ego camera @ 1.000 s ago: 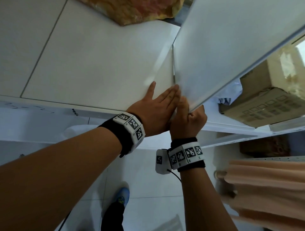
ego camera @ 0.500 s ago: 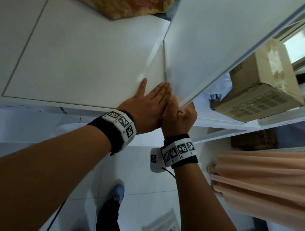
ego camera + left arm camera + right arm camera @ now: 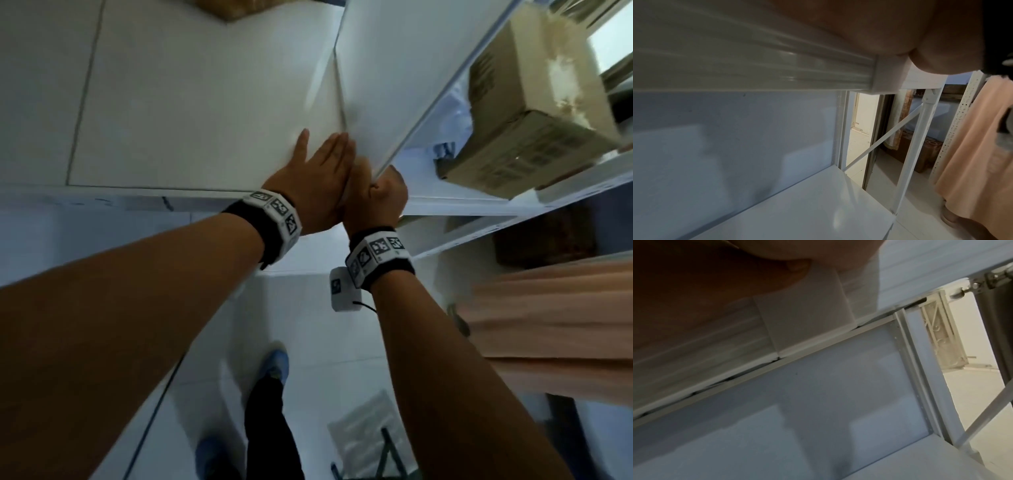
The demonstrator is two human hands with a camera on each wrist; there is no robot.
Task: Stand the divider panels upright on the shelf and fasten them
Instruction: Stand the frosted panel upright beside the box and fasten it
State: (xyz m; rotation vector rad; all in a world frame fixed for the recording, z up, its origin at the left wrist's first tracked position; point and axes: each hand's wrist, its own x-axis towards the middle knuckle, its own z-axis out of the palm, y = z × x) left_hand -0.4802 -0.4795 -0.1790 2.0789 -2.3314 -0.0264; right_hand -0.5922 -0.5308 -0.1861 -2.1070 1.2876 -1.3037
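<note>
A white divider panel (image 3: 404, 68) stands upright on the white shelf (image 3: 188, 102), running back from the front edge. My left hand (image 3: 318, 178) lies flat on the shelf with straight fingers, right against the panel's base on its left side. My right hand (image 3: 380, 198) grips the panel's lower front corner with curled fingers, the thumb at its front edge. A white clip piece (image 3: 890, 76) sits over the shelf's front lip under my hands; it also shows in the right wrist view, the clip (image 3: 803, 316) partly covered by my palm.
A cardboard box (image 3: 534, 113) stands on the shelf right of the panel. Peach cloth (image 3: 555, 325) hangs at the lower right. A lower shelf (image 3: 807, 211) and a white upright post (image 3: 910, 154) sit below. My blue shoe (image 3: 274, 363) is on the tiled floor.
Both hands stay at the panel's front corner. Only the head view has shifted, so the box at the right shows more.
</note>
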